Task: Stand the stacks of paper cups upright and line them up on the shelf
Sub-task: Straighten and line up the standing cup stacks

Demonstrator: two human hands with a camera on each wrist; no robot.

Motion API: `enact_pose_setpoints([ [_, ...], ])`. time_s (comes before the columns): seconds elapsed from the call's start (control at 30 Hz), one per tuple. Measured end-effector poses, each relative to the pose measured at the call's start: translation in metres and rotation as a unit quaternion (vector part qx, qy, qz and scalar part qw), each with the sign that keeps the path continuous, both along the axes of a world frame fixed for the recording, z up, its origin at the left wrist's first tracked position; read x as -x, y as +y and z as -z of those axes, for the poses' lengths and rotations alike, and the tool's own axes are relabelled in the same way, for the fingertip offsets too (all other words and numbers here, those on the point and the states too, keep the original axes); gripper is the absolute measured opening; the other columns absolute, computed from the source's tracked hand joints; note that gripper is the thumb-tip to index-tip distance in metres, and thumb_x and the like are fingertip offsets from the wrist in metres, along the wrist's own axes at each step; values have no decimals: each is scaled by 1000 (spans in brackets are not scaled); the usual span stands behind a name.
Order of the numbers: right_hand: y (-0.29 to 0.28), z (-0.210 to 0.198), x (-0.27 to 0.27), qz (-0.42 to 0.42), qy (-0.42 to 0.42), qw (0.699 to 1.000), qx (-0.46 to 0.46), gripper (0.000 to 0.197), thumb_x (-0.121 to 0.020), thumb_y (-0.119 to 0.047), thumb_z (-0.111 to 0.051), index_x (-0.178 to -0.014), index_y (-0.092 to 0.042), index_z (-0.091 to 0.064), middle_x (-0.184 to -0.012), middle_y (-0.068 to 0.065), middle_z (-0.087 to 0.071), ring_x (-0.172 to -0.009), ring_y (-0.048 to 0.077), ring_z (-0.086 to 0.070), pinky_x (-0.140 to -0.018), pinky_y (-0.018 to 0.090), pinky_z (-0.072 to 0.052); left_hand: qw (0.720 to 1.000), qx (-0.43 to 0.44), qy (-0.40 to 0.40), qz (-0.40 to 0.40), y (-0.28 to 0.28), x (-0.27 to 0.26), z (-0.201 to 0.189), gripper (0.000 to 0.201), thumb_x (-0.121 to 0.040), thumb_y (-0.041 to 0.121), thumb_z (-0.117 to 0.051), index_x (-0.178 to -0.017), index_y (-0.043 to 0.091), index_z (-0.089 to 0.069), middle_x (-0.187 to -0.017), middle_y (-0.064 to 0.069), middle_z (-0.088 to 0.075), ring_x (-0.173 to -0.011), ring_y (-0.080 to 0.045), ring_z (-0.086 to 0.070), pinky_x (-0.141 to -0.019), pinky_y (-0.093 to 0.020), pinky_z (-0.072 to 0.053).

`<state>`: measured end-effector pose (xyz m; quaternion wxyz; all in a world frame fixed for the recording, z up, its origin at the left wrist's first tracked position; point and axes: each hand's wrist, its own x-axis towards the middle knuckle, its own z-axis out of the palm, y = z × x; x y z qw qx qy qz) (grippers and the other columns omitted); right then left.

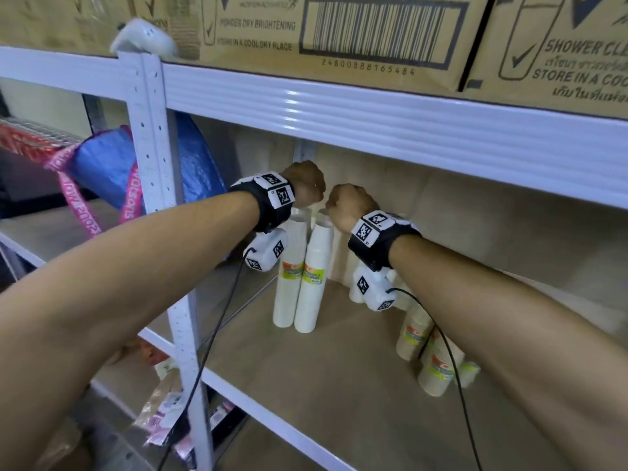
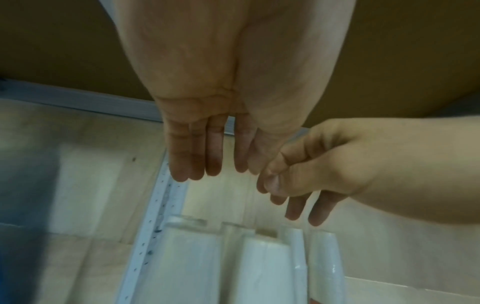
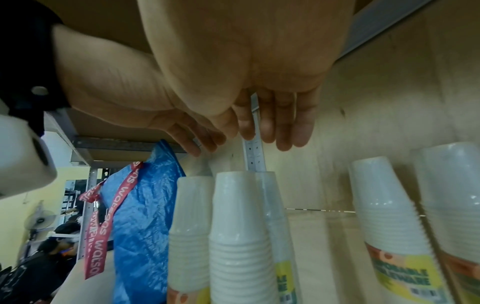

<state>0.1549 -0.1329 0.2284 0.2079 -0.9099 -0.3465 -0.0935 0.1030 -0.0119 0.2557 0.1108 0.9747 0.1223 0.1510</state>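
Two tall white paper cup stacks (image 1: pixel 289 287) (image 1: pixel 314 283) stand upright, side by side, at the back left of the shelf board (image 1: pixel 339 385). More white stacks (image 3: pixel 384 205) stand to their right, partly hidden behind my right wrist in the head view. Two shorter brown stacks (image 1: pixel 413 331) (image 1: pixel 438 368) stand near the front right. My left hand (image 1: pixel 306 185) and right hand (image 1: pixel 346 205) hover close together just above the white stack tops (image 2: pixel 259 242). The left fingers (image 2: pixel 207 160) hang straight and the right fingers (image 3: pixel 280 127) hang relaxed. Neither hand holds anything.
A blue bag with a pink strap (image 1: pixel 112 171) hangs left of the white shelf post (image 1: pixel 159 198). The upper shelf beam (image 1: pixel 373 120) runs low over my hands, with cardboard boxes (image 1: pixel 339 39) on it. A white controller (image 1: pixel 142 39) sits on the post top. Cables trail from both wrists.
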Motion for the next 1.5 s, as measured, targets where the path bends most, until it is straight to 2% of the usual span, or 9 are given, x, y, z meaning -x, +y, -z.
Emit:
enact_pose_setpoints([
  [0.1, 7, 5, 8, -10, 4, 1000, -3, 23, -86, -29, -55, -95, -12, -68, -102, 10, -68, -86, 31, -64, -77, 33, -55, 999, -7, 37, -22, 11, 11, 11, 19, -92, 18, -55, -96, 9, -71, -109, -8, -64, -96, -19, -60, -76, -21, -48],
  [0.17, 10, 7, 12, -11, 7, 1000, 0, 25, -84, -31, -57, -96, -12, -69, -100, 8, -68, -85, 30, -64, -78, 34, -55, 998, -3, 64, -25, 16, 16, 18, 21, -89, 20, -57, -98, 6, -71, -104, -7, -62, -91, -18, -57, -74, -25, -46],
  [0.37, 14, 16, 16, -8, 23, 999, 24, 29, -81, -26, -66, -107, -14, -69, -108, 7, -66, -92, 26, -64, -76, 28, -51, 996, 58, 62, -2, 29, 24, 40, 38, -87, 33, -66, -124, 21, -63, -129, -1, -51, -116, -21, -53, -82, -27, -40],
  [0.53, 13, 19, 20, -3, 34, 999, 28, 28, -83, -13, -66, -110, -7, -68, -109, 11, -66, -96, 28, -64, -78, 31, -51, 993, 109, 45, 8, 28, 23, 52, 38, -80, 29, -75, -113, 23, -58, -120, -1, -53, -99, -24, -61, -78, -36, -56],
  [0.73, 13, 24, 23, 3, 54, 998, 30, 30, -78, -16, -72, -107, -8, -68, -105, 10, -66, -84, 24, -59, -69, 26, -46, 992, 125, 26, 21, 25, 25, 55, 33, -80, 19, -76, -106, 20, -56, -112, 0, -51, -94, -22, -55, -70, -31, -53],
  [1.1, 2, 16, 24, -9, 85, 995, 46, 30, -79, -17, -76, -106, -8, -68, -93, 3, -59, -80, 19, -56, -53, 20, -38, 990, 129, 58, 27, 16, 24, 46, 37, -79, 16, -75, -111, 20, -57, -116, -7, -56, -98, -28, -62, -76, -42, -61],
  [1.27, -9, 7, 16, 0, 82, 995, 64, 33, -78, -17, -77, -109, -9, -67, -103, 5, -63, -85, 18, -56, -69, 25, -44, 986, 142, 67, 49, 5, 17, 36, 36, -81, 14, -74, -114, 17, -59, -117, -7, -52, -98, -30, -63, -76, -48, -60],
  [1.4, -18, 3, 4, 31, 70, 994, 79, 40, -75, -19, -79, -112, -7, -68, -109, 8, -68, -93, 22, -64, -84, 31, -55, 986, 135, 65, 67, -8, 6, 30, 38, -81, 17, -74, -116, 18, -59, -116, -5, -51, -93, -27, -65, -72, -42, -62],
  [1.5, -29, -1, -2, 45, 60, 994, 77, 40, -74, -20, -79, -110, -7, -69, -108, 7, -68, -95, 23, -65, -81, 31, -55, 986, 134, 57, 77, -18, -5, 27, 39, -82, 18, -73, -118, 18, -58, -115, -2, -48, -96, -27, -64, -73, -40, -62],
])
